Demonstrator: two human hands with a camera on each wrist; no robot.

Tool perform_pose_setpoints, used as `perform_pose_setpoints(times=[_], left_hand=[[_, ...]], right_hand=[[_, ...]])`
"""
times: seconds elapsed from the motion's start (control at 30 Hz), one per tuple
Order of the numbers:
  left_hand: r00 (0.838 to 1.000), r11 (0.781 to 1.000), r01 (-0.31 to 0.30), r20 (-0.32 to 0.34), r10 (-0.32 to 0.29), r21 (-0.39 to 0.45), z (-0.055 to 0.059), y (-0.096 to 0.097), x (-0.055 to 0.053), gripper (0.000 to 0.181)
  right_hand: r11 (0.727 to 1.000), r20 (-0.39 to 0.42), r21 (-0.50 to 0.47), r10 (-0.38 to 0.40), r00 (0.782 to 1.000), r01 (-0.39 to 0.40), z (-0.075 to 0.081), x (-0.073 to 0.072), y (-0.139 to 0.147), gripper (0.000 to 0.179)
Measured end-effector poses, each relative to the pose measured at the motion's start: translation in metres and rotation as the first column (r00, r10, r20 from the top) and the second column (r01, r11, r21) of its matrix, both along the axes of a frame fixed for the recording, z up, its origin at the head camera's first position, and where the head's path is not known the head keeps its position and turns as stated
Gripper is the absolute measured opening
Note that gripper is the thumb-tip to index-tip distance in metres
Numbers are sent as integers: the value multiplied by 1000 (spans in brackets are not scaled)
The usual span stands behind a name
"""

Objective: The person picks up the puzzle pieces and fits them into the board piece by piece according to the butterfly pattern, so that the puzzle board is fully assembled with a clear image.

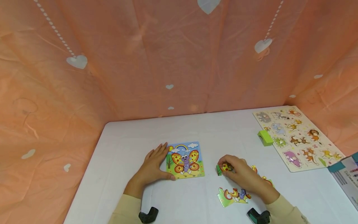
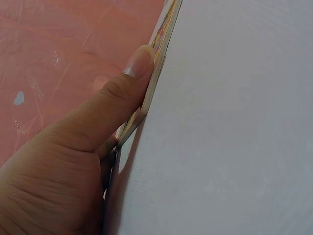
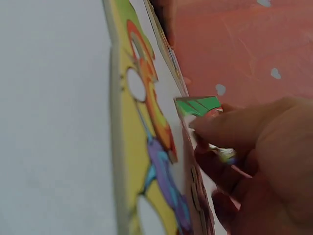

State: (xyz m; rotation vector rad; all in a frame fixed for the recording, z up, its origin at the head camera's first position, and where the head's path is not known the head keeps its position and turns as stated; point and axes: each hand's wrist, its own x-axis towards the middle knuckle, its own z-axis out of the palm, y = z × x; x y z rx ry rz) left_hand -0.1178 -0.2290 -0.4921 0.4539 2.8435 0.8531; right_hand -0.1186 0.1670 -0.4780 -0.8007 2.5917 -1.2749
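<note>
A square butterfly picture board (image 1: pixel 185 158) lies on the white table. My left hand (image 1: pixel 151 170) rests at its left side, fingers stretched along the left edge and thumb on the near edge; the thumb (image 2: pixel 110 95) touches the board's rim in the left wrist view. Between thumb and fingers my right hand (image 1: pixel 242 174) pinches a green puzzle piece (image 3: pixel 201 104) with part of a spotted wing, partly covered by the fingertips. Nearer me lie joined puzzle pieces (image 1: pixel 233 196) showing purple body and orange wing parts. More puzzle pieces (image 1: pixel 269 181) show partly behind the right hand.
At the right lies a large animal puzzle board (image 1: pixel 300 140), with a green arched block (image 1: pixel 265 138) at its left edge. A box (image 1: pixel 346 177) stands at the far right. An orange curtain (image 1: pixel 167 62) with hearts borders the table. Dark devices (image 1: pixel 149 215) sit by the wrists.
</note>
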Motion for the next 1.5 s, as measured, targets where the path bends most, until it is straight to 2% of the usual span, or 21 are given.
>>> perform_pose_setpoints(times=[0.27,0.5,0.7,0.93,1.17,1.3,1.5], left_hand=[[1000,1000,-2,3,2,-1,0,0,0,136],[1000,1000,1,-6,-1,-1,0,0,0,136],[999,1000,7,-39,-6,18,-3,0,0,135],[1000,1000,4,-11,-3,8,-2,-1,-1,135],[1000,1000,12,-22,-12,13,-3,-3,0,133],[1000,1000,19,-20,-19,3,-2,-3,-1,133],[1000,1000,20,-5,-20,1,-1,-2,0,133]], right_hand=[[992,86,-114,-44,995,54,8,1,-8,18],[968,124,-252,38,992,-6,10,-2,-29,19],[963,210,-270,48,976,10,20,-5,-56,8],[948,284,-317,54,957,41,22,-15,-91,7],[941,365,-332,65,929,65,12,-25,-124,4],[941,391,-321,31,920,105,8,-27,-139,5],[924,478,-336,2,878,181,2,-27,-156,6]])
